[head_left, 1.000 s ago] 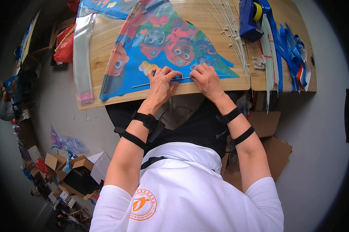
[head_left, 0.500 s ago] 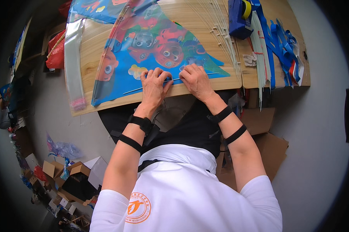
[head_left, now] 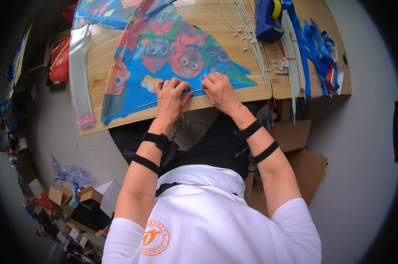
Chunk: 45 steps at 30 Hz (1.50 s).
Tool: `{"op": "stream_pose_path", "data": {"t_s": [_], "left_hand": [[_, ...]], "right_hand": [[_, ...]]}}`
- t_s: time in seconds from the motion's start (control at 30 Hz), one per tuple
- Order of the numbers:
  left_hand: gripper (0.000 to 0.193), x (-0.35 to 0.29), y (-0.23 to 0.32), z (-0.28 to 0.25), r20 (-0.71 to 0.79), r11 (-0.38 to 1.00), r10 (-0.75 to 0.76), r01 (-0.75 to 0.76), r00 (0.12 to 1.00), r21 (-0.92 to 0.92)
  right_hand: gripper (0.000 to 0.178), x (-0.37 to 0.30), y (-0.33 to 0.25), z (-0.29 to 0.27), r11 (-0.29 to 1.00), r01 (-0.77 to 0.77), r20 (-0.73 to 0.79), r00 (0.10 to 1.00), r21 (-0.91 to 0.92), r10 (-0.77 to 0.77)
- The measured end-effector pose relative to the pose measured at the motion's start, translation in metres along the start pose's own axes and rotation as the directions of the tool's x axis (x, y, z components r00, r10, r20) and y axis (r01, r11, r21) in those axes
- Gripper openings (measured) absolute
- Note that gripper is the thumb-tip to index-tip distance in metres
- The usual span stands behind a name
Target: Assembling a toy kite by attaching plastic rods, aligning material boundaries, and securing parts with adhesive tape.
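Observation:
A kite sail point(head_left: 133, 103) of thin blue sheet, printed with cartoon faces, lies flat along the table's near edge. Across its lower part runs a thin pale rod point(head_left: 148, 104), sloping up to the right. My left hand point(head_left: 169, 97) is closed with bent fingers on the rod, thumb and forefinger pinching close to it. My right hand point(head_left: 222, 92) pinches the rod further right, its fingertips pressed together. Between the hands a short length of rod shows. A small clear piece point(head_left: 203, 78) sits by my right fingertips; what it is I cannot tell.
Several thin rods with small white fittings point(head_left: 247, 37) lie at the back right. Beside them are a blue tape dispenser point(head_left: 268, 22), a bundle of pale rods point(head_left: 293, 57) and blue ribbon point(head_left: 313, 48). Clear plastic sleeves point(head_left: 79, 66) lie left. A cardboard box point(head_left: 304, 171) stands below right.
The whole view has shifted slightly. Both hands stay at nearly the same places on the rod, with only small finger movement.

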<state>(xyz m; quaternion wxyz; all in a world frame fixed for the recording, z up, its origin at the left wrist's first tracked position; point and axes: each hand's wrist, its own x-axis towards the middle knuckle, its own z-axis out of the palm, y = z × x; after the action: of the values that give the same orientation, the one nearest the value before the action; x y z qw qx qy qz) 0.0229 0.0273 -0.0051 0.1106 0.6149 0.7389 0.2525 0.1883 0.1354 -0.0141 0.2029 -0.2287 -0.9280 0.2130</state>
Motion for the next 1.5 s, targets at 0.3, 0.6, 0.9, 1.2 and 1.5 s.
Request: {"op": "stream_pose_path", "data": {"t_s": [0.3, 0.6, 0.9, 1.2, 1.5], "left_hand": [[0.015, 0.000, 0.001, -0.001, 0.014, 1.000, -0.014, 0.014, 1.000, 0.005], [0.015, 0.000, 0.001, 0.000, 0.017, 1.000, -0.013, 0.013, 1.000, 0.002], [0.015, -0.002, -0.002, -0.002, 0.002, 1.000, -0.014, 0.014, 1.000, -0.001], [0.016, -0.001, 0.003, 0.004, -0.046, 1.000, 0.002, -0.003, 0.999, -0.001], [0.017, -0.002, -0.001, 0.002, -0.035, 1.000, -0.018, 0.018, 0.999, 0.000]], "right_hand": [[0.005, -0.002, 0.004, 0.001, 0.999, 0.001, -0.008, 1.000, 0.033, -0.001], [0.007, -0.004, 0.005, -0.002, 0.999, -0.016, 0.017, 1.000, 0.042, 0.015], [0.009, -0.001, 0.002, 0.002, 0.997, -0.028, 0.028, 0.999, 0.075, 0.026], [0.009, -0.003, 0.007, -0.003, 0.997, -0.017, 0.048, 0.999, 0.070, 0.013], [0.014, 0.003, -0.001, -0.009, 0.995, -0.030, 0.084, 0.996, 0.093, 0.022]]}}
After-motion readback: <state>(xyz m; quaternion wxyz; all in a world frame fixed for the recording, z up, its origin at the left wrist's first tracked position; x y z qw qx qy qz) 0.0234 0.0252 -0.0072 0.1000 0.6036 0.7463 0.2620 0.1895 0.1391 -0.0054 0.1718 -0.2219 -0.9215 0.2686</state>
